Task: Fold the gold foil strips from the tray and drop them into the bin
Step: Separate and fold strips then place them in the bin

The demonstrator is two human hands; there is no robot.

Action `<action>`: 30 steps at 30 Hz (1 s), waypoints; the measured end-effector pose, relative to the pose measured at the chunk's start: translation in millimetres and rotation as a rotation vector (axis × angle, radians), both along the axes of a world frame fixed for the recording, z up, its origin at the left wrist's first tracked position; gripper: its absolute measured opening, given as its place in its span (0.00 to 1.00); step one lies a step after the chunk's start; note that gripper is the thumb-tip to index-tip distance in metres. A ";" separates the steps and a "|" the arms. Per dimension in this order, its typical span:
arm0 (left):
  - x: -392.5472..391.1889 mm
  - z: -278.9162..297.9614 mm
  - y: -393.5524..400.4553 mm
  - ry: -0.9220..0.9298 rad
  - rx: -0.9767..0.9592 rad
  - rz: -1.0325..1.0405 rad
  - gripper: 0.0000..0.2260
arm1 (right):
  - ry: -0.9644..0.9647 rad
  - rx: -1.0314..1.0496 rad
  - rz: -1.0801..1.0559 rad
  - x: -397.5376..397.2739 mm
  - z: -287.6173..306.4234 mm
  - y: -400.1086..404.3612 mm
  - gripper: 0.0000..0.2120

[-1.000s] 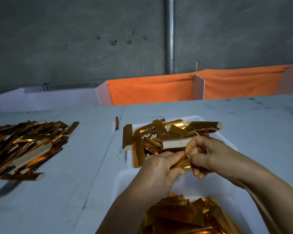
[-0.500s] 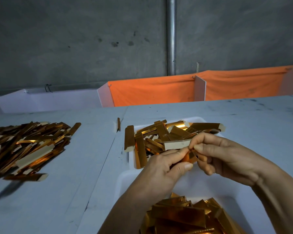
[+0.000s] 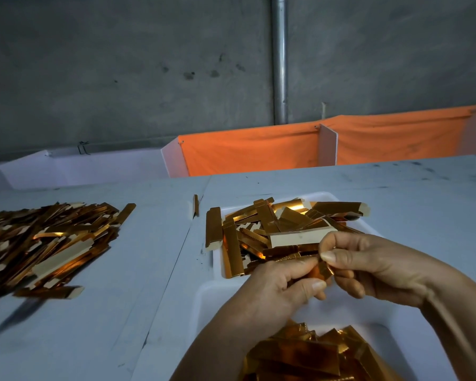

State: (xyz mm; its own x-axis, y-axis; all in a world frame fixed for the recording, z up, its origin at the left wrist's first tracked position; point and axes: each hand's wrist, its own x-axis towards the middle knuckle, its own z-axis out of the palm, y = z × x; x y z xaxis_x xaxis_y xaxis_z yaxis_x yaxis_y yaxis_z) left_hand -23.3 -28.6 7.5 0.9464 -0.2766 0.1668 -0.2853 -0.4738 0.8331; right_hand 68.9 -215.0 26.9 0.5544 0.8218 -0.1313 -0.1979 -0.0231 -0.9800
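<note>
Grey concrete wall [image 3: 121,64], pale table [image 3: 94,312], both hands' fingers [image 3: 308,270] pinching gold foil strip [image 3: 320,270]

Dim, bluish light; foil glints orange, edges bend, left side blurs.

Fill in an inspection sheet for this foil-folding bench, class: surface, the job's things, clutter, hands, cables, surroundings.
Surface: pale grey table, dark smudges at far right.
Job's things: white tray heaped with gold foil strips; white bin nearest the person, holding folded strips; one strip held between both hands, above the bin.
Clutter: loose pile of strips on the table's left; one stray strip beside the tray.
Hands: left hand and right hand both pinch the held strip.
Cables: nothing seen.
Surroundings: grey wall, metal pipe, orange cloth, white dividers.
</note>
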 end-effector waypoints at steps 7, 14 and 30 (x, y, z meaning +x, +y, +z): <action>1.5 -4.5 -0.3 0.203 -0.136 -0.035 0.32 | -0.005 -0.088 -0.012 -0.9 0.8 3.1 0.04; 3.3 -8.1 2.3 0.373 -0.023 -0.104 0.25 | -0.106 -0.398 0.080 -1.2 -2.8 -1.5 0.07; 6.3 -6.6 0.0 0.052 0.019 0.355 0.13 | -1.294 -0.799 -0.451 12.1 -29.0 25.7 0.16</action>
